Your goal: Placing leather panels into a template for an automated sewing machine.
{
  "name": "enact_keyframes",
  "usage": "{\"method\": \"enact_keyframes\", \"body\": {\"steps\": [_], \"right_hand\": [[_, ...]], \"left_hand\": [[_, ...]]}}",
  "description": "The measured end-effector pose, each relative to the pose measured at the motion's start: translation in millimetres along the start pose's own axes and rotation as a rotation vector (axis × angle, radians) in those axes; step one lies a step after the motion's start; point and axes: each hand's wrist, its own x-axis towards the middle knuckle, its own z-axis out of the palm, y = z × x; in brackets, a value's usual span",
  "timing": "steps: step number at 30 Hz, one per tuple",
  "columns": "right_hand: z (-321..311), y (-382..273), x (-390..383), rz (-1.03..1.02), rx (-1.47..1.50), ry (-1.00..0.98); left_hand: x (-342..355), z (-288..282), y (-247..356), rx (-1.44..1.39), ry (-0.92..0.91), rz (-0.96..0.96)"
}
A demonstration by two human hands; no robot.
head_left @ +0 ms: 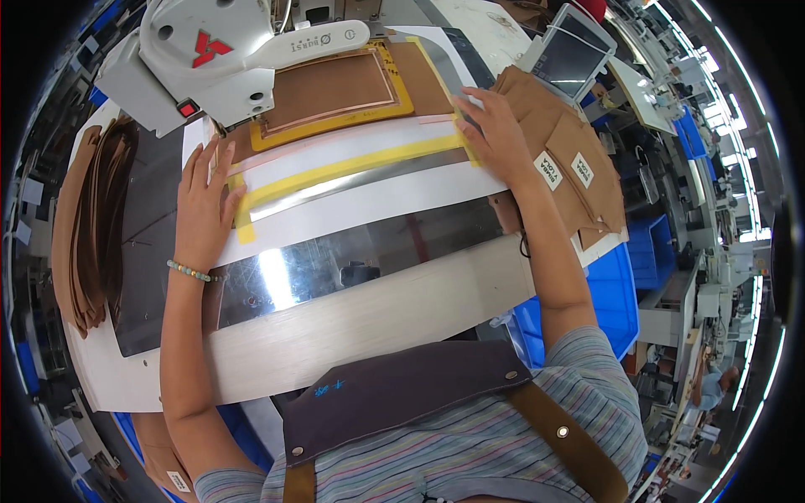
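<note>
My left hand [206, 193] rests with fingers stretched out at the left end of a white board [360, 197] marked with yellow tape [352, 168], just below the sewing machine head [201, 42]. My right hand [495, 142] lies with fingers spread at the board's right end, on or beside the tape and brown material. Between and above my hands, a yellow rectangular frame [394, 101] borders a brown panel [323, 92] with a pale inner outline. A polished metal plate [319, 285] spans the worktable in front of the board.
Brown cut pieces are piled at left [88, 226] and right [562, 134], some with white labels. A screen [570, 54] stands at back right. Blue bins [612, 293] sit below the table's right side. Another person [713, 386] is at far right among workstations.
</note>
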Motion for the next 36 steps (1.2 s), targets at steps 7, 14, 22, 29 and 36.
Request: {"method": "enact_keyframes", "body": {"steps": [7,14,22,29,36], "right_hand": [[8,2,-4,-0.023,-0.019,-0.262],[10,-2,-5,-0.018,-0.064,-0.214],[9,0,-4,-0.039,-0.041,-0.286],[-1,-3,-5,0.006,-0.014,-0.306],[1,-10,-2,0.017,-0.005,-0.319]], "left_hand": [[-10,7,-12,-0.012,-0.153,-0.072],[-7,5,-9,-0.070,-0.097,-0.078],[-10,0,-18,0.035,-0.129,0.001],[-3,-12,-13,0.047,-0.069,-0.004],[-10,-11,-20,0.036,-0.227,-0.044]]}}
